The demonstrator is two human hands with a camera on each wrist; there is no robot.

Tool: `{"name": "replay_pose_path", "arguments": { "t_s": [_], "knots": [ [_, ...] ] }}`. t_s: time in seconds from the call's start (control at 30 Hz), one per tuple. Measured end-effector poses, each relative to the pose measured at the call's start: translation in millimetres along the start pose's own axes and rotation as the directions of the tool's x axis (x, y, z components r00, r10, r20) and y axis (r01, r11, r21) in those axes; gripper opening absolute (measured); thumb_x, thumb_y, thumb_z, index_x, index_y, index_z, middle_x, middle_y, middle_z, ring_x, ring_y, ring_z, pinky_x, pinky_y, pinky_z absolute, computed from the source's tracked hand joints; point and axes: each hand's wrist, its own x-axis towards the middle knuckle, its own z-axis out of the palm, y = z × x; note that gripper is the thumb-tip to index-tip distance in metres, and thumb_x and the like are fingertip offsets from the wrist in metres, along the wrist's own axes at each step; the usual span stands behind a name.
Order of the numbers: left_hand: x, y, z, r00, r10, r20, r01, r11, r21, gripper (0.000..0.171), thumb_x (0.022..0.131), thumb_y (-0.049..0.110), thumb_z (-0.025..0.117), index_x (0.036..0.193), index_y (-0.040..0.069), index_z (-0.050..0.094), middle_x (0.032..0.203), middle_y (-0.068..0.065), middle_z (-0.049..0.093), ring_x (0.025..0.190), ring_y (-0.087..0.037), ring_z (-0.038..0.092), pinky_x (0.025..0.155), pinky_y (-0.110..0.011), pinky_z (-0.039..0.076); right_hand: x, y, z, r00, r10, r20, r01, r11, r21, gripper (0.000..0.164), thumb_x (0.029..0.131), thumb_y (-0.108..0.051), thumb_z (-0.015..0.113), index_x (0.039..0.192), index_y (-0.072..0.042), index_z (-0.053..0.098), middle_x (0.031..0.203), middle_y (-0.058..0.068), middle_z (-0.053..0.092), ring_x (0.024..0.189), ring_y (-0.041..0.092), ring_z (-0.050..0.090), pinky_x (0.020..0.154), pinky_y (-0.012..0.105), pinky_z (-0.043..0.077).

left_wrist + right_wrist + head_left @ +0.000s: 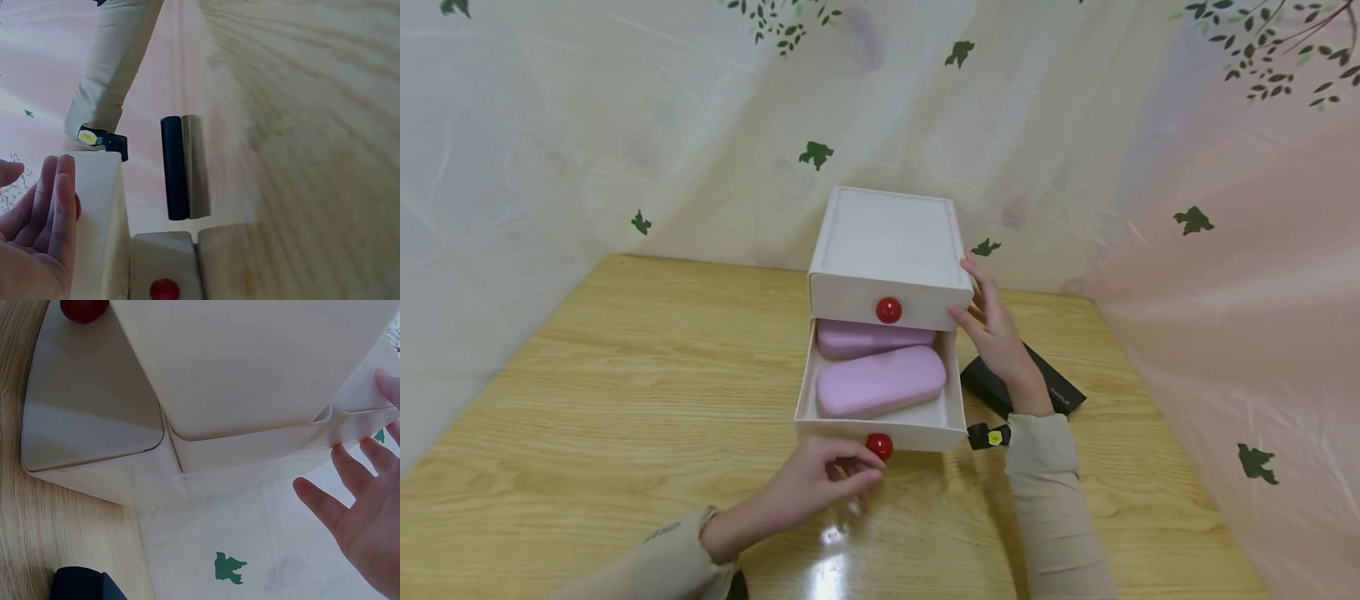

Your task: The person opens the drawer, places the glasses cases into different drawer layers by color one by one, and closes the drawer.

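At the red knob (880,446) of the pulled-out lower drawer (921,437), my L grip (823,482) is loose, fingers fairly straight, thumb clear; contact unclear. R grip (997,337) is spread, thumb on front of the upper box (891,237), fingertips on its side. Two purple cases (880,385) lie in the drawer, rear one partly hidden. Black box (1060,385) is nearby on the counter (700,375). Risk: hard pull w/o firm R bracing prob. drags the upper box fwd.

Nothing can be read clearly; pale lettering on the black box (1054,385), right of centre, is too small.
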Motion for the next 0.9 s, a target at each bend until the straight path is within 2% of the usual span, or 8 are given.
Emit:
{"name": "replay_pose_path", "arguments": {
  "t_s": [0.13,0.27,0.37,0.43,0.57,0.7,0.9],
  "knots": [
    [0.7,-3.6,-0.5,0.999,-0.036,-0.008,0.036,0.999,-0.039,0.019,0.090,0.014,0.067,0.096,-0.003,0.072,0.082,-0.016,0.073,0.066,-0.007,0.066,0.062,-0.029,0.059,0,0,0,1.000,0.000,-0.001,0.000,1.000,-0.005,0.062,0.100,-0.006,0.049,0.153,-0.017,0.021,0.165,-0.003,0.004,0.150,0.031,0.016,0.115,0.066,0.023],
    [1.9,-5.4,-1.5,0.998,-0.062,-0.009,0.062,0.997,-0.038,0.021,0.091,0.015,0.066,0.095,-0.005,0.072,0.079,-0.019,0.073,0.063,-0.019,0.069,0.061,-0.039,0.060,0,0,0,1.000,-0.002,0.001,0.002,1.000,-0.005,0.062,0.099,-0.006,0.049,0.153,-0.017,0.021,0.165,-0.002,0.004,0.150,0.031,0.017,0.115,0.066,0.022],
    [3.0,-6.7,-2.0,0.996,-0.088,-0.012,0.088,0.996,-0.027,0.024,0.091,0.017,0.066,0.094,-0.006,0.073,0.078,-0.019,0.073,0.064,-0.026,0.070,0.062,-0.041,0.059,0,0,0,1.000,-0.005,-0.001,0.005,1.000,-0.007,0.062,0.099,-0.005,0.049,0.153,-0.018,0.021,0.165,-0.005,0.005,0.150,0.030,0.017,0.115,0.066,0.023],
    [3.4,-7.8,-2.0,0.994,-0.108,-0.012,0.107,0.994,-0.021,0.026,0.092,0.018,0.066,0.093,-0.006,0.073,0.077,-0.018,0.073,0.065,-0.029,0.070,0.063,-0.041,0.059,0,1,0,1.000,-0.010,-0.002,0.010,1.000,-0.012,0.062,0.099,-0.005,0.049,0.153,-0.018,0.021,0.165,-0.003,0.005,0.150,0.031,0.017,0.115,0.066,0.023],
    [4.2,-10.2,-1.7,0.990,-0.139,-0.007,0.139,0.990,0.001,0.026,0.092,0.020,0.066,0.091,-0.005,0.073,0.077,-0.015,0.074,0.065,-0.026,0.070,0.063,-0.032,0.060,0,1,0,1.000,-0.012,0.000,0.012,1.000,-0.013,0.062,0.099,-0.006,0.049,0.153,-0.018,0.021,0.165,0.000,0.004,0.150,0.031,0.016,0.114,0.067,0.023],
    [5.1,-12.5,-1.2,0.988,-0.155,-0.004,0.155,0.988,-0.006,0.025,0.092,0.018,0.065,0.092,-0.006,0.073,0.079,-0.017,0.073,0.067,-0.025,0.070,0.063,-0.023,0.059,0,1,0,1.000,-0.012,-0.002,0.012,1.000,-0.012,0.062,0.099,-0.006,0.049,0.153,-0.018,0.021,0.165,0.001,0.004,0.150,0.032,0.016,0.114,0.067,0.022],
    [4.8,-14.5,0.2,0.988,-0.153,0.002,0.152,0.985,-0.085,0.027,0.092,0.016,0.065,0.094,-0.011,0.070,0.082,-0.025,0.072,0.067,-0.032,0.070,0.064,-0.038,0.060,0,1,0,1.000,-0.020,-0.003,0.020,1.000,-0.016,0.062,0.099,-0.005,0.049,0.153,-0.017,0.021,0.165,-0.001,0.005,0.150,0.032,0.016,0.114,0.066,0.023]
  ]
}}
